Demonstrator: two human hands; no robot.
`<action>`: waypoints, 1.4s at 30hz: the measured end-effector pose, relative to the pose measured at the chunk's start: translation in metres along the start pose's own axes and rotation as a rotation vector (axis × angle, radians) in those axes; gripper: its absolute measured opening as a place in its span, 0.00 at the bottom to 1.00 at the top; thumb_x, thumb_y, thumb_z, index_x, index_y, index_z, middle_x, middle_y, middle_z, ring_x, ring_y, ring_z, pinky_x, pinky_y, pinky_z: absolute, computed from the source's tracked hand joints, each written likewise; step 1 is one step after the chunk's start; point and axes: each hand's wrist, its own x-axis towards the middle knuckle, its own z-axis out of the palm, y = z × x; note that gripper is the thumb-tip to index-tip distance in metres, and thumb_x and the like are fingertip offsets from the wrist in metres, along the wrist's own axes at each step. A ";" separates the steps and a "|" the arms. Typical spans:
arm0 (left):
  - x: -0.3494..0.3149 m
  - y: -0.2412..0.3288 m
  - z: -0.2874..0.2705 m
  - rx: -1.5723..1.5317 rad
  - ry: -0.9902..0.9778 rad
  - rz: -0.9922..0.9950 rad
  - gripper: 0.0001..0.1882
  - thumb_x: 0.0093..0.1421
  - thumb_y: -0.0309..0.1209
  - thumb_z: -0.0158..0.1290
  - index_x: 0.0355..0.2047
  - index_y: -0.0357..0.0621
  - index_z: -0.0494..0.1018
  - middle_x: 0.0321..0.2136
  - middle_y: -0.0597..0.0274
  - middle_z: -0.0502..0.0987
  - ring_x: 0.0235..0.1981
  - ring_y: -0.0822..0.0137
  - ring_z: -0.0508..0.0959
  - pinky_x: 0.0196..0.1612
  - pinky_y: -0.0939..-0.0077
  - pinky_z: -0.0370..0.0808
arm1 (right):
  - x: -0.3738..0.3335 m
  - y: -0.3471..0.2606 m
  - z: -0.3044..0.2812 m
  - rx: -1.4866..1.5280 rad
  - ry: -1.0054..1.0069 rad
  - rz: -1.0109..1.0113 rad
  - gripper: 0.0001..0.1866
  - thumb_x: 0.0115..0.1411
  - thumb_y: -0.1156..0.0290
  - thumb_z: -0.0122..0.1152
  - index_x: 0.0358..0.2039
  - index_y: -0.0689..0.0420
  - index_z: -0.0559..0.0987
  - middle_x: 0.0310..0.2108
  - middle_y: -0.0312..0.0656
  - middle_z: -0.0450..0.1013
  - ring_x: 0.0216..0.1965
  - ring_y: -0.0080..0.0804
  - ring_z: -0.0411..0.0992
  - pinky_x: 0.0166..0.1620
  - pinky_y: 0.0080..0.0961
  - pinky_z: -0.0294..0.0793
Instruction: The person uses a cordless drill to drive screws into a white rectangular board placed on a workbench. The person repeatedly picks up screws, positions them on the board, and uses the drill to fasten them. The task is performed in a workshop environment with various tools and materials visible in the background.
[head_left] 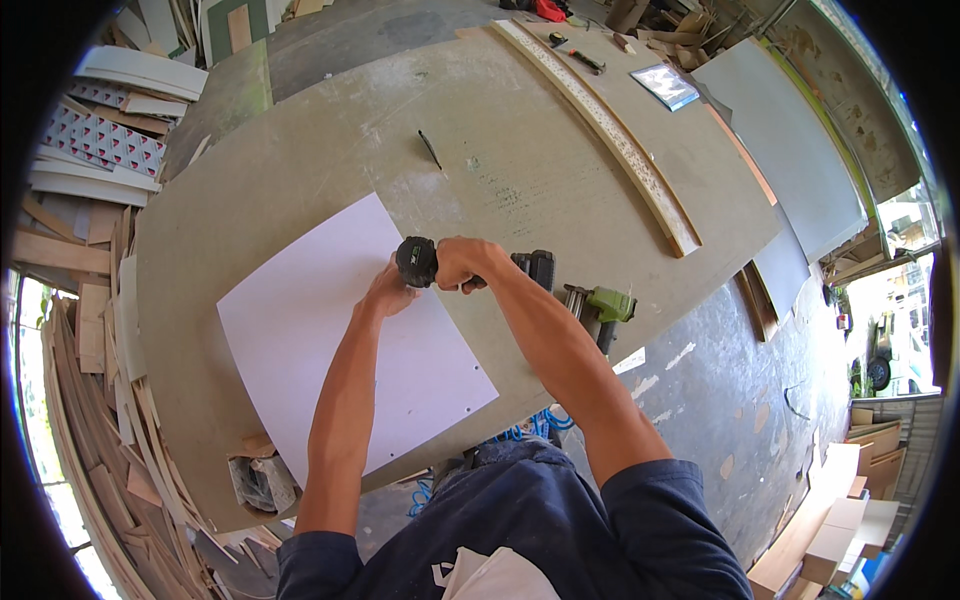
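My right hand [466, 263] is wrapped round the grip of a black cordless drill [417, 262], seen from above. The drill's nose points down over the upper right edge of a white panel [340, 290]. Close beside the nose is my left hand [388, 292], its fingers bent and partly hidden by the drill. What those fingers pinch, if anything, is out of sight. Small dark holes or screws mark the panel's near right edge. The panel lies on a large greyish-brown worktable [300, 140].
Right of the drill lies a green nail gun [608, 305]. A black pen-like stick [430, 150] and a long wooden strip [600, 120] lie farther off, near a hammer-like tool [587, 62] and a shiny sheet [665, 88]. Stacked boards [90, 390] line the left; blue hose [530, 428] hangs near me.
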 end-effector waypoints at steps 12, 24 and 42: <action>0.003 0.001 0.012 0.031 0.119 -0.106 0.16 0.59 0.28 0.57 0.48 0.50 0.78 0.52 0.51 0.69 0.54 0.45 0.75 0.56 0.52 0.73 | -0.013 0.041 0.016 0.168 0.135 -0.212 0.09 0.46 0.71 0.68 0.25 0.64 0.79 0.19 0.42 0.77 0.17 0.30 0.74 0.21 0.29 0.72; -0.023 0.010 0.048 -0.109 0.550 -0.039 0.23 0.57 0.27 0.65 0.53 0.43 0.77 0.51 0.55 0.71 0.42 0.56 0.79 0.47 0.60 0.77 | -0.116 0.168 0.123 0.689 0.396 -0.207 0.10 0.46 0.73 0.68 0.29 0.63 0.79 0.18 0.39 0.76 0.19 0.27 0.74 0.25 0.28 0.74; -0.228 -0.006 0.046 -0.077 0.625 -0.263 0.06 0.54 0.23 0.63 0.34 0.41 0.83 0.33 0.57 0.79 0.38 0.55 0.78 0.43 0.60 0.76 | -0.160 0.176 0.200 0.551 0.384 -0.366 0.23 0.46 0.74 0.76 0.44 0.65 0.81 0.36 0.47 0.81 0.36 0.31 0.76 0.46 0.32 0.78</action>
